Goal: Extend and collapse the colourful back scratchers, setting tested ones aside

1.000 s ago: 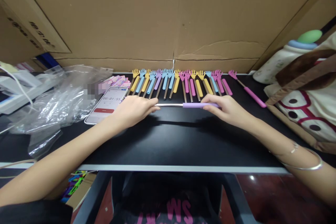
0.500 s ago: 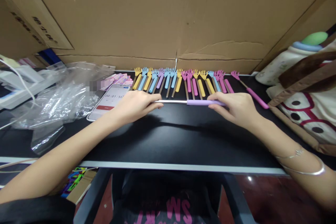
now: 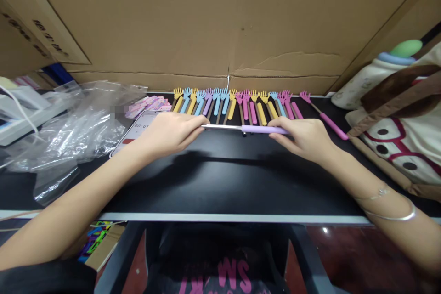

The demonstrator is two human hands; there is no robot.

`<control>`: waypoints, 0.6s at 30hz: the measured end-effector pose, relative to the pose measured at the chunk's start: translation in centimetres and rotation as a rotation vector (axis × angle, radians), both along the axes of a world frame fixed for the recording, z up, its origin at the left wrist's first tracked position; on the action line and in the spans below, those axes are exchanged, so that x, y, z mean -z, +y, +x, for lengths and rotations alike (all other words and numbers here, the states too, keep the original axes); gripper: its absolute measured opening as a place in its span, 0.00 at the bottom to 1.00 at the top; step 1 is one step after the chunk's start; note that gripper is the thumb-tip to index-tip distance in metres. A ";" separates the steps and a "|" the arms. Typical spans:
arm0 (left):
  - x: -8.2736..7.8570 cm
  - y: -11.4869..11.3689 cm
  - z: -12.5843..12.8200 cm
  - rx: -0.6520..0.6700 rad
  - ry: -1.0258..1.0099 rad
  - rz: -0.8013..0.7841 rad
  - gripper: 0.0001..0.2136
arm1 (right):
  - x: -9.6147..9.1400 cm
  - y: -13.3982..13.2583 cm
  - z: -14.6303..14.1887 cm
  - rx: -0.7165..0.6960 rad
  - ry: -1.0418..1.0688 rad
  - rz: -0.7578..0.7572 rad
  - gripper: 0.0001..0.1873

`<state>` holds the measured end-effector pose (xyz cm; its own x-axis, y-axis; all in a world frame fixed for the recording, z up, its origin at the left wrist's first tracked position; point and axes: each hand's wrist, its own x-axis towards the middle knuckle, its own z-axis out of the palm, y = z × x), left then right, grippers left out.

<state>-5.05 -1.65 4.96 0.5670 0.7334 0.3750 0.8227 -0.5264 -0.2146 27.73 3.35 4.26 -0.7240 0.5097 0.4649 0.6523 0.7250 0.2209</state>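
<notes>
Cardboard (image 3: 206, 23) spans the top of my remote view from ten to two o'clock. Below it a black tabletop (image 3: 220, 188) stretches from nine to three. At three o'clock I see a cream and brown fabric bag (image 3: 413, 140); at nine, crumpled clear plastic (image 3: 93, 128). A row of hand-shaped scratchers (image 3: 232, 109) in pink, yellow, blue and purple lies at twelve, claws toward the cardboard. Between two and three is a pale bottle (image 3: 358, 80) with a green top. My left hand (image 3: 172, 131) is closed around the metal end of a purple-handled rod (image 3: 260, 129); what that hand hides I cannot tell. My right hand (image 3: 306, 138) grips the handle's other end, thumb below, fingers above. The rod runs almost level mid-view, raised above the tabletop. A phone (image 3: 133, 129), partly covered by the left arm and hand, lies toward nine; one pink scratcher (image 3: 333, 126) lies apart near three.
</notes>
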 end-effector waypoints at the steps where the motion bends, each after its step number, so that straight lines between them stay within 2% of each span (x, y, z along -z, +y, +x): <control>1: 0.2 0.1 0.0 0.009 -0.005 0.013 0.18 | 0.0 0.1 0.0 -0.002 0.001 -0.020 0.18; 6: 0.9 0.3 -0.1 0.025 -0.054 0.082 0.17 | 0.0 0.2 0.0 -0.011 0.078 -0.174 0.17; 12: 1.3 0.7 -0.4 0.010 -0.090 0.056 0.17 | 0.4 -0.1 -0.5 -0.039 0.205 -0.454 0.17; 18: 1.9 1.2 -0.6 0.044 -0.112 0.057 0.16 | 0.5 -0.3 -0.9 -0.044 0.222 -0.561 0.17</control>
<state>-5.66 -0.45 3.04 0.5506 0.6845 0.4779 0.8195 -0.5523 -0.1531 26.87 3.08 3.76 -0.6666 0.6925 0.2758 0.6057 0.7189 -0.3411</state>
